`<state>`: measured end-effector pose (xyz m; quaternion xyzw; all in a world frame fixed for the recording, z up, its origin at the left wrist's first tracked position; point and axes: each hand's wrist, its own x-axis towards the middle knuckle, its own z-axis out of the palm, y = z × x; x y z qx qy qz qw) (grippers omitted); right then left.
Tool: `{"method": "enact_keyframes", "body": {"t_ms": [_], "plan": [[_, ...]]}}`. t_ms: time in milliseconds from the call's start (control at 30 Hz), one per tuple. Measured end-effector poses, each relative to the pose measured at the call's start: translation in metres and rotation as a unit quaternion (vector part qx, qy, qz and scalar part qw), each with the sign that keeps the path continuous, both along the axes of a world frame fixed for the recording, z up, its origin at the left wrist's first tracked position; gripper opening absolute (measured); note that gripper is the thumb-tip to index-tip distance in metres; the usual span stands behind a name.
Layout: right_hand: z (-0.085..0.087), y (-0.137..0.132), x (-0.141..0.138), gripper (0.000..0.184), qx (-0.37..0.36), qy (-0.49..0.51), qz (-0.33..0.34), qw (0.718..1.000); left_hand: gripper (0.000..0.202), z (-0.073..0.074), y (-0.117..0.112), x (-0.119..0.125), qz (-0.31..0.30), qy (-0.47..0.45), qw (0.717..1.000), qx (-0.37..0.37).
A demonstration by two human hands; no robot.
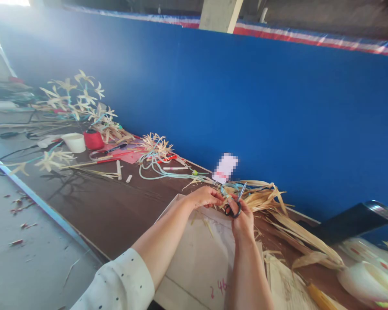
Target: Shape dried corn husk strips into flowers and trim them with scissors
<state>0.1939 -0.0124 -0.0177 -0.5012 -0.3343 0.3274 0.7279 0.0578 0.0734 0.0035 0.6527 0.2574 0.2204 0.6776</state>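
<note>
My right hand (pixel 243 218) is closed on small black-handled scissors (pixel 234 203), blades pointing up and away. My left hand (pixel 205 196) pinches a small piece of straw-coloured leaf with a light blue wire (pixel 225 190) right at the scissor blades. Both hands hover over a pale cardboard sheet (pixel 194 258) on the dark brown table (pixel 110 206). A heap of dried husk strips (pixel 265 198) lies just behind the hands.
Finished straw flowers (pixel 77 97) stand at the far left, more flowers (pixel 155 144) with blue wire loops (pixel 155 170) nearer. A white cup (pixel 74 142), a red spool (pixel 93 140) and red-handled tools lie between. A blue wall (pixel 278 107) backs the table. White dishes (pixel 365 275) sit at right.
</note>
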Motion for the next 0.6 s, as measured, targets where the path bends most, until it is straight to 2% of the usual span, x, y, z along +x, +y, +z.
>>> {"method": "enact_keyframes", "body": {"t_ms": [200,400,600], "plan": [[-0.0004,0.0001,0.0001,0.038,0.000,-0.003,-0.007,1.000,0.038,0.0042,-0.0006,-0.0038,-0.015,0.022,1.000,0.012],[-0.0002,0.0003,-0.0009,0.038,0.002,-0.004,-0.019,1.000,0.038,0.0021,0.0004,-0.0032,-0.020,0.020,0.999,0.024],[-0.0008,0.0014,-0.0008,0.038,0.001,-0.007,-0.020,1.000,0.038,0.0045,-0.0047,0.0010,0.021,0.027,0.999,0.038]]}}
